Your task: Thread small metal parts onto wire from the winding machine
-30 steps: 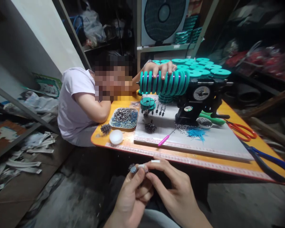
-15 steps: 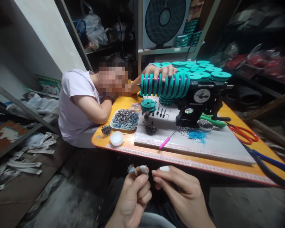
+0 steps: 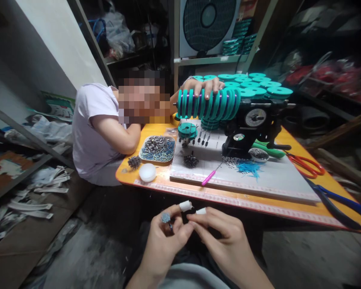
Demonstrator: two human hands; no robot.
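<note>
My left hand (image 3: 168, 237) is in front of the table's near edge, white tape round its index fingertip. A small bundle of thin blue-grey pieces (image 3: 165, 218) is tucked between its curled fingers. Its thumb reaches over to the fingertips of my right hand (image 3: 225, 235), which are pinched together, also with tape on the index finger. Whatever lies in the right pinch is too small to make out. Beyond the hands, on a board (image 3: 276, 182), lie a pink-handled hook tool (image 3: 209, 178), a dark spiky cluster (image 3: 190, 161) and thin blue pieces (image 3: 249, 168).
A black winding machine (image 3: 237, 140) carries a row of teal spools (image 3: 209, 105); a co-worker's hand (image 3: 203, 85) rests on them. The co-worker leans on the table's left side, near a tray of metal weights (image 3: 157, 161) and a white cup (image 3: 147, 173). Blue-handled pliers (image 3: 345, 202) and red-handled scissors (image 3: 308, 165) lie right.
My left index finger has straightened upward and its thumb has moved right to the right fingertips. The blue-grey bundle has turned to face me. My right hand has shifted slightly left.
</note>
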